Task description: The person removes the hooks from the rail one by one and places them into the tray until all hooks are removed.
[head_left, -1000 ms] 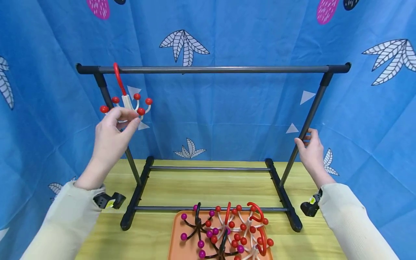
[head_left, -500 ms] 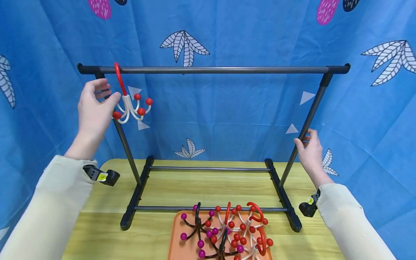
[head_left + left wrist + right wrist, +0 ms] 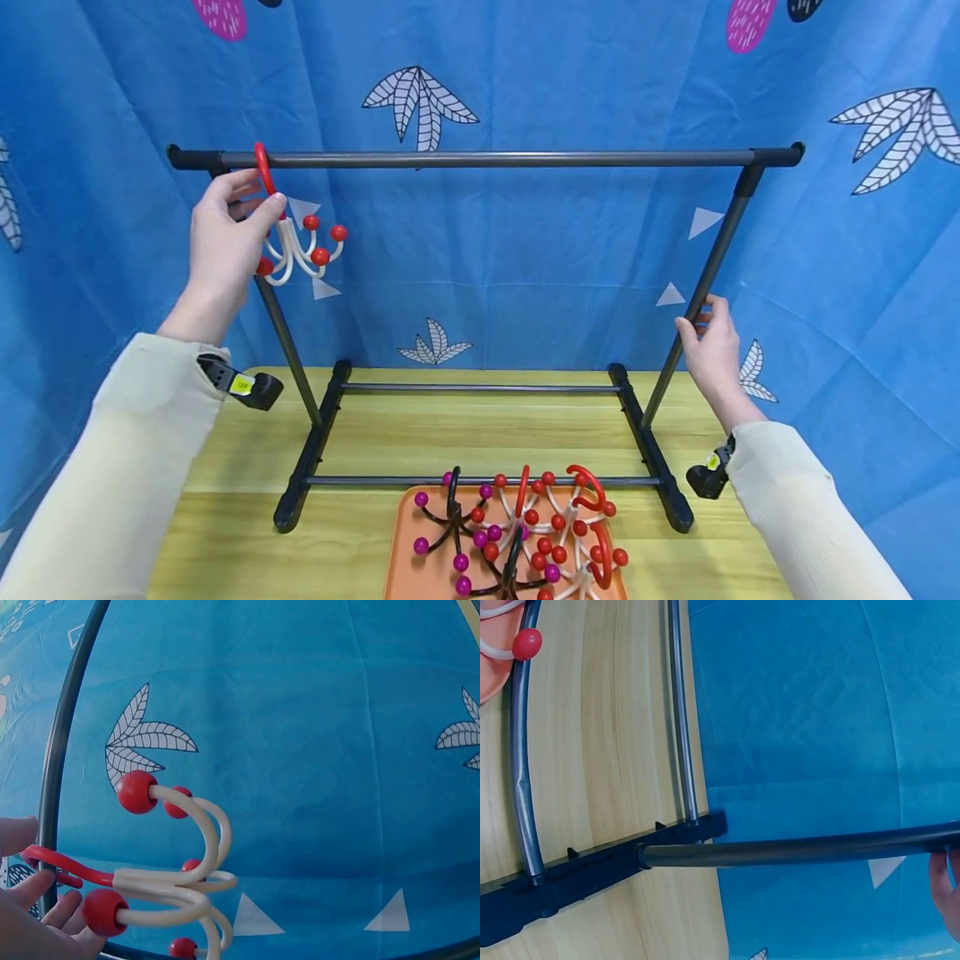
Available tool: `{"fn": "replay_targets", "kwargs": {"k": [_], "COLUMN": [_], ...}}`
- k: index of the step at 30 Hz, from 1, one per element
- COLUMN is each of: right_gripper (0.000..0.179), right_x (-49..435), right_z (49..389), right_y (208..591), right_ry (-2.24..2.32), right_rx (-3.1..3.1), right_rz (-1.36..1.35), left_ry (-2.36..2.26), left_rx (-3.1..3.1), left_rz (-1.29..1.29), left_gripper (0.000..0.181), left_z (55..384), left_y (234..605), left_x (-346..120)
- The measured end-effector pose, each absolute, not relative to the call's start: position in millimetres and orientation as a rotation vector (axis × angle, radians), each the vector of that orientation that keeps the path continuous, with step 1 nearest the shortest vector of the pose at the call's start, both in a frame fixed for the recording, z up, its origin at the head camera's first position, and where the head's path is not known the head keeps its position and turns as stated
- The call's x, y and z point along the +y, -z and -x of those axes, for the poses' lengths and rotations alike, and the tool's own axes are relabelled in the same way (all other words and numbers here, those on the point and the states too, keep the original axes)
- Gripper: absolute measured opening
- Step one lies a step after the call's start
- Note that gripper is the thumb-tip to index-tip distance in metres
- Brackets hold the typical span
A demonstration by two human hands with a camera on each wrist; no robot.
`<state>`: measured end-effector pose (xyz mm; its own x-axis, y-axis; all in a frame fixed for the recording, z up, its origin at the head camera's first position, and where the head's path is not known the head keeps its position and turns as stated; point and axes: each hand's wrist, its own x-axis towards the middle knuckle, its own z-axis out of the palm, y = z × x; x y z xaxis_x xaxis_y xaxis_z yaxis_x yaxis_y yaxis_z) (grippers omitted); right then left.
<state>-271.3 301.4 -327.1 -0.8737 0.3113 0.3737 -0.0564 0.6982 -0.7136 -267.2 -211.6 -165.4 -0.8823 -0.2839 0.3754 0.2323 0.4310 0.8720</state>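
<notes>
A multi-arm hook (image 3: 288, 242) with a red top and white arms tipped with red balls hangs at the left end of the rack's top bar (image 3: 480, 159). My left hand (image 3: 225, 233) holds its red hook (image 3: 82, 871) just below the bar, thumb in front and fingers behind. The left wrist view shows its curved arms (image 3: 206, 832) sticking out beyond that hand. My right hand (image 3: 712, 346) grips the rack's right upright (image 3: 708, 267), thumb on the near side; only a little of that hand shows in the right wrist view.
An orange tray (image 3: 401, 546) at the front holds several more hooks, black ones with purple balls (image 3: 455, 525) and white ones with red balls (image 3: 588, 492). The rack's feet (image 3: 303, 467) stand on a wooden table (image 3: 480, 429). Behind hangs a blue curtain (image 3: 525, 275).
My left hand let go of a ball-tipped arm, rose past the hook's left side, and then moved right onto the red hook. The right hand stays on the upright.
</notes>
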Motion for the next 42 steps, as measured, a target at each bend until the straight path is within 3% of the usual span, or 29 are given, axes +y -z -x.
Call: {"fn": "replay_targets", "kwargs": {"k": [15, 24, 42], "right_gripper": [0.051, 0.05, 0.048], "right_x": [299, 297, 298], "right_z": [274, 274, 275], "right_y": [328, 329, 331], "right_ry": [-1.05, -1.038, -0.987], "right_rx": [-2.44, -2.431, -2.416], "right_rz": [0.209, 0.195, 0.208], "left_ry": [1.564, 1.61, 1.433], "left_rx": [-2.027, -1.858, -1.936], "left_rz": [-0.098, -0.003, 0.228], "left_gripper": [0.03, 0.029, 0.029], "left_z": [273, 263, 238], "left_y": [158, 148, 162], "left_x": [-206, -205, -178]}}
